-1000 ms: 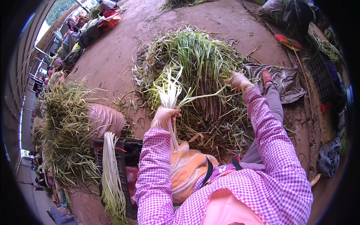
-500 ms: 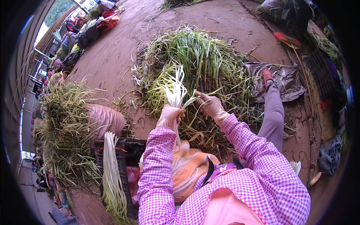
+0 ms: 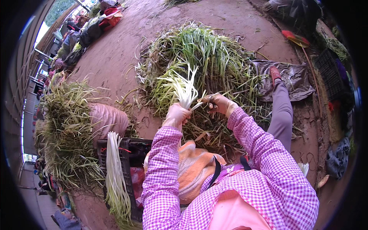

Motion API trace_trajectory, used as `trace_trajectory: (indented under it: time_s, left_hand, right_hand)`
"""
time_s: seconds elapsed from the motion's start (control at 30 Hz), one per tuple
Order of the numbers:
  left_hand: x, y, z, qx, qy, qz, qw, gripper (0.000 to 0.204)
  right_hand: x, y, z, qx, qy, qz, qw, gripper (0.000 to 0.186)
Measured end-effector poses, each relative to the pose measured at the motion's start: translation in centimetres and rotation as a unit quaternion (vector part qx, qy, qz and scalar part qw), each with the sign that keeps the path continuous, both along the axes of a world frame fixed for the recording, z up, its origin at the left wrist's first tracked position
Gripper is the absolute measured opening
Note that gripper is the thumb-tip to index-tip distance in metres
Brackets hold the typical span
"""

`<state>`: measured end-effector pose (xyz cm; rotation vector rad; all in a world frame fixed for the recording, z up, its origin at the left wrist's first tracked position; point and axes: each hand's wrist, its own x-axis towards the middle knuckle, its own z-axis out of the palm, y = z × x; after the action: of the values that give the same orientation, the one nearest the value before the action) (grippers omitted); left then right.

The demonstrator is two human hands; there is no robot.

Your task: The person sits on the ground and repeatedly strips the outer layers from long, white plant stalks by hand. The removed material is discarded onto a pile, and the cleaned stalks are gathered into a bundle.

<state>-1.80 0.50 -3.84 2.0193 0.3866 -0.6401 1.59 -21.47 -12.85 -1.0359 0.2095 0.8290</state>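
Head view: left hand (image 3: pixel 177 115) gripped pale stalk bundle (image 3: pixel 185 94) near dial centre. Right hand (image 3: pixel 219 104), 2 o'clock from left hand, curled narrow beside bundle; hold indeterminable. Step apparently stalk cleaning; next move likely called for steady left grip.

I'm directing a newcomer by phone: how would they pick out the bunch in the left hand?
Find the big green heap in the picture's upper middle. Before its near left side, the left hand holds a bunch of white stalks. Unlike the bundle draped over the dark crate farther left, this one fans out from a closed fist.
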Motion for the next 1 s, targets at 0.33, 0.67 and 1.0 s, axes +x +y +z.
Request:
trace_trajectory:
  time_s: [0.33, 0.67, 1.0]
  left_hand:
    - [0.6, -1.1, -1.4, 0.101, -0.013, -0.02, 0.995, 0.026]
    - [0.3, -1.4, -1.7, -0.013, -0.042, 0.044, 0.998, 0.025]
    - [0.9, -2.4, -2.6, -0.096, -0.042, 0.086, 0.991, 0.013]
  right_hand:
    - [-2.4, 1.9, 3.7, -0.385, -0.317, -0.074, 0.864, 0.022]
    - [-4.8, 4.6, 5.8, -0.26, -0.549, -0.17, 0.776, 0.016]
    - [-7.9, 3.8, 7.7, -0.185, -0.551, -0.128, 0.803, 0.009]
